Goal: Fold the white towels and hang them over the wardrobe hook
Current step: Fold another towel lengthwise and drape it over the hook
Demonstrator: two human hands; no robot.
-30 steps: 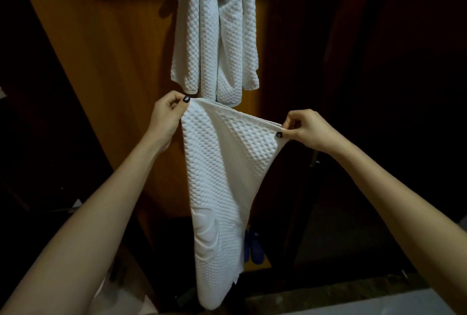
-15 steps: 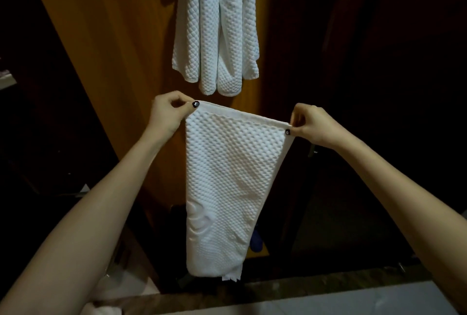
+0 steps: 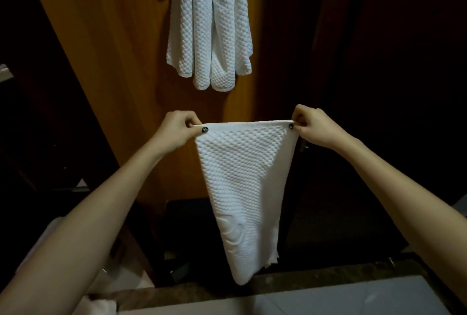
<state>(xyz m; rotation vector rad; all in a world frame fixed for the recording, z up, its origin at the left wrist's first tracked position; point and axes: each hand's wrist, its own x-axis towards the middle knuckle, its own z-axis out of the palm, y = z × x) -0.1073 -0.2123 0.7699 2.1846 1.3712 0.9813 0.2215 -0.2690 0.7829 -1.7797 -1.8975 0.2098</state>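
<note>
**Thin pinches, long drop**

The fingers (image 3: 188,115) of the left hand (image 3: 177,128) and right hand (image 3: 313,126) each pinch a top corner of the towel (image 3: 242,183). It is stretched mid-frame, its tail hanging toward the counter (image 3: 328,297). A slipped corner would likely undo the fold, and crowding the hung towels (image 3: 209,23) at top centre could knock them loose.

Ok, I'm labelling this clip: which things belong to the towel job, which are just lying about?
Job: held white towel, hung towels, left hand, right hand, wooden wardrobe panel.
Lying about: stone ledge, pale surface below it.
</note>
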